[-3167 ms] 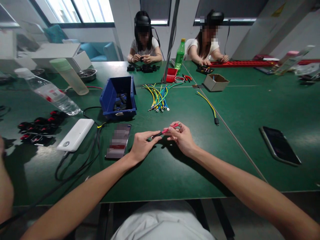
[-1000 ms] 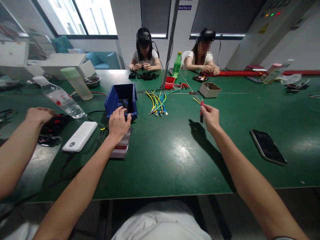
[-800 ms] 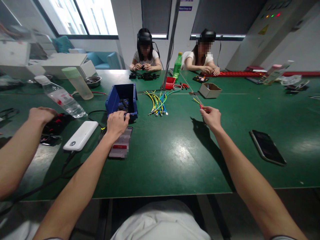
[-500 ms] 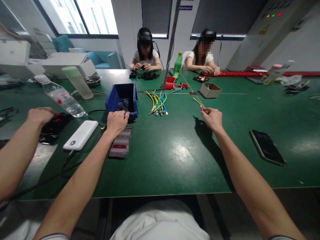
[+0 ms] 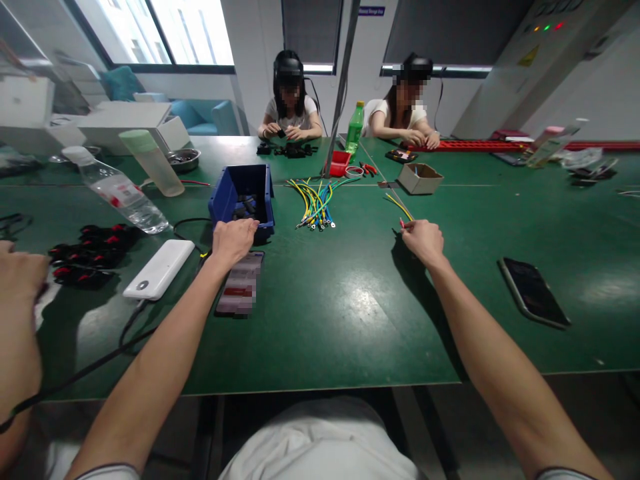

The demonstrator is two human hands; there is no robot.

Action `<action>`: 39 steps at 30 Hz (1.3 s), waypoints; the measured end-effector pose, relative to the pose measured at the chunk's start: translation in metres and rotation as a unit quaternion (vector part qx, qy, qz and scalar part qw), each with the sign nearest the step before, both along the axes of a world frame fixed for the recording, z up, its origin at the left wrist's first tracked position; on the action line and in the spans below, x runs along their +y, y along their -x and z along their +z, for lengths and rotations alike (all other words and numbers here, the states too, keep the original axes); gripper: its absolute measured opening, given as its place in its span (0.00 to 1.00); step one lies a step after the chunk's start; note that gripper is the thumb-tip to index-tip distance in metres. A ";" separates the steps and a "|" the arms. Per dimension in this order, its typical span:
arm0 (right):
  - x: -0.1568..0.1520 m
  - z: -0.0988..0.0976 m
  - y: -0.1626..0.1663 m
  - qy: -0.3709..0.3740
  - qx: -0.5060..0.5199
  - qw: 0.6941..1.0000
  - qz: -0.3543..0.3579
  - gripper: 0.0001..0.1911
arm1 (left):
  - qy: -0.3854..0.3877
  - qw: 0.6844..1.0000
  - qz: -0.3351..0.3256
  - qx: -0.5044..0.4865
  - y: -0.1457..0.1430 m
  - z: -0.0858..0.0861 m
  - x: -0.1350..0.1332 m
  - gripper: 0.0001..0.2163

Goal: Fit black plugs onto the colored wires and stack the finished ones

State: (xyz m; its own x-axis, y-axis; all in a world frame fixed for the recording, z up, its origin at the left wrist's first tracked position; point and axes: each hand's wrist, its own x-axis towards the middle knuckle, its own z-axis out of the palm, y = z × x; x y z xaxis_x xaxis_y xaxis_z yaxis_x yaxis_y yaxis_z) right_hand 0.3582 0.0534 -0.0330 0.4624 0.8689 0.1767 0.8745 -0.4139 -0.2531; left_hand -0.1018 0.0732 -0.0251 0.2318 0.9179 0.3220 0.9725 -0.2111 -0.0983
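Note:
My left hand (image 5: 234, 239) is closed, knuckles up, at the front lip of a blue bin (image 5: 223, 190) that holds small dark parts; what its fingers hold is hidden. My right hand (image 5: 423, 240) rests low on the green table (image 5: 350, 313) and pinches a thin red-sleeved piece (image 5: 401, 223), of which only the tip shows. That tip lies next to the end of a loose yellow-green wire (image 5: 400, 207). A bundle of yellow, green and blue wires with ring terminals (image 5: 315, 200) lies between my hands, further back.
A phone (image 5: 240, 287) and a white power bank (image 5: 159, 268) with cable lie near my left hand; a dark phone (image 5: 533, 291) lies right. Water bottle (image 5: 117, 193), cup (image 5: 153, 163), cardboard box (image 5: 420, 179), black-red parts (image 5: 90, 253). A co-worker's hand (image 5: 20, 280) is at left; two people sit opposite.
My left hand drew back out of the blue bin to its front lip. My right hand sank to the table beside the yellow-green wire. The co-worker's hand left the black-red parts.

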 end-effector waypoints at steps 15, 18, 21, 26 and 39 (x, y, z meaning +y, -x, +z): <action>-0.001 -0.002 0.002 0.032 -0.034 0.999 -0.023 0.17 | 0.039 0.999 0.021 -0.025 -0.001 0.005 0.002 0.29; -0.001 -0.003 0.002 0.037 -0.027 0.999 -0.024 0.17 | 0.053 0.998 0.032 -0.017 -0.002 0.006 0.003 0.31; -0.001 -0.004 0.004 0.035 -0.026 0.999 -0.024 0.17 | 0.064 0.997 0.033 -0.006 0.000 0.006 0.005 0.33; -0.003 -0.002 0.009 -0.002 -0.051 0.998 -0.021 0.18 | 0.064 0.998 0.029 -0.005 0.002 0.006 0.006 0.33; -0.012 -0.005 0.052 -0.054 -0.083 0.990 0.097 0.17 | 0.074 0.997 0.028 -0.006 0.000 0.009 0.003 0.30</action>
